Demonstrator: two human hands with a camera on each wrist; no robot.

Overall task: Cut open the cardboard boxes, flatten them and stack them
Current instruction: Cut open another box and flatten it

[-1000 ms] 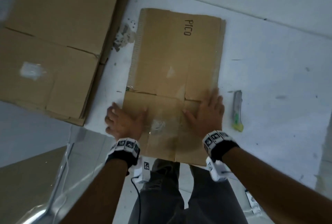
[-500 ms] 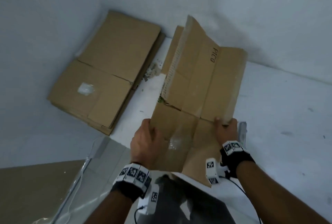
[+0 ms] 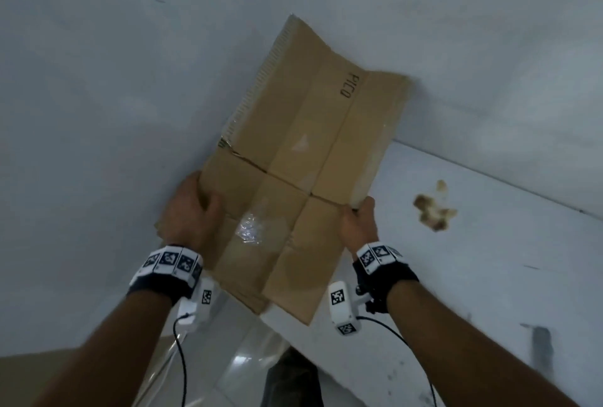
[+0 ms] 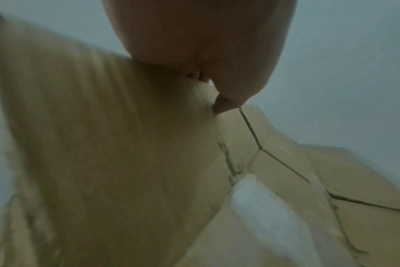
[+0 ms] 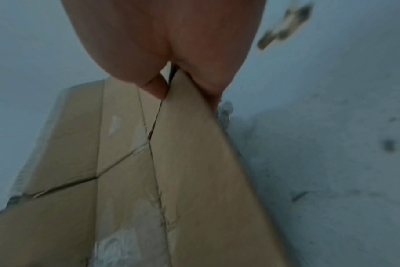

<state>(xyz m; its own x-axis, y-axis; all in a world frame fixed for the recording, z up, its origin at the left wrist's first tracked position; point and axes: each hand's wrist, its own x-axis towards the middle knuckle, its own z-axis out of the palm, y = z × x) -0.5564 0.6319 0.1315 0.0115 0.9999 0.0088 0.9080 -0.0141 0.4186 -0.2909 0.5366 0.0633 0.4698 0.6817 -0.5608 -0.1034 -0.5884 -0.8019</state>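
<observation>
Cardboard, a flattened brown corrugated box [image 3: 293, 178] marked PICO, is held in the air above the white counter [image 3: 489, 243]. Left hand [image 3: 189, 211] grips its 9 o'clock edge, right hand [image 3: 359, 227] pinches its 3 o'clock edge. It seems light but floppy at creases; holding both long edges is best.

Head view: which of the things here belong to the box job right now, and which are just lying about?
In the job:
- flattened cardboard box, marked PICO, lifted off the surface
- left hand gripping its left edge
- right hand gripping its right edge

Lying about:
- brownish scrap on the white table
- clear tape remnant stuck on the box
</observation>
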